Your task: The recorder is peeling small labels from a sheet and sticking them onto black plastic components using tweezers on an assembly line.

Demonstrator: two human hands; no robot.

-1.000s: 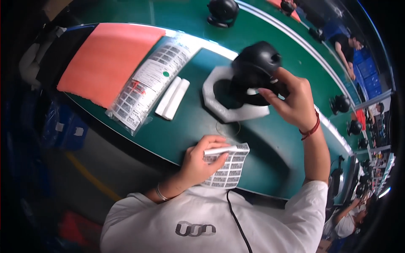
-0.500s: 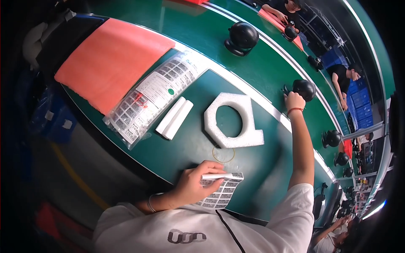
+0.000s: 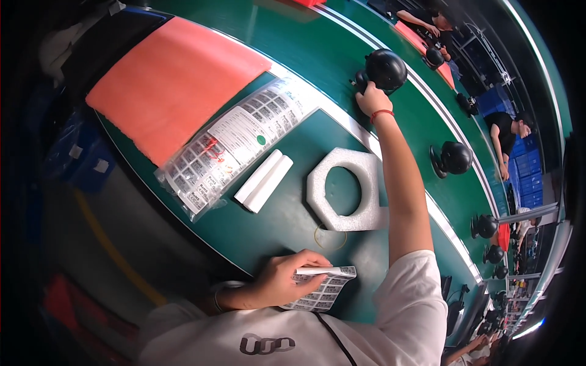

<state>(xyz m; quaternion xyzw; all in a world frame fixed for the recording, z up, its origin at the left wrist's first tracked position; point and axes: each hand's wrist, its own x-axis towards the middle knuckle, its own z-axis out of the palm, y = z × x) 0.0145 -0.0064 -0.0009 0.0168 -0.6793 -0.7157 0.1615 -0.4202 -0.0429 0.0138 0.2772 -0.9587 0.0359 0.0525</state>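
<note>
My left hand is closed on a sheet of printed labels, whose upper edge curls over white between thumb and fingers. At the end of my outstretched arm, my right hand grips the near side of a black ball-shaped device on a round base; its fingertips are partly hidden. A second such device stands farther right on the green belt. Between my hands and the belt lies a white foam ring with an angular outline, partly covered by my right forearm. A thin yellowish rubber band lies beside it.
Two white rolls lie left of the foam. Beyond them are a clear bag of label sheets and an orange mat. A white rail edges the green belt. Co-workers sit across it.
My right hand has left the device on the right and moved leftward to grip another black device. The left hand still holds the label sheet. The view has shifted slightly.
</note>
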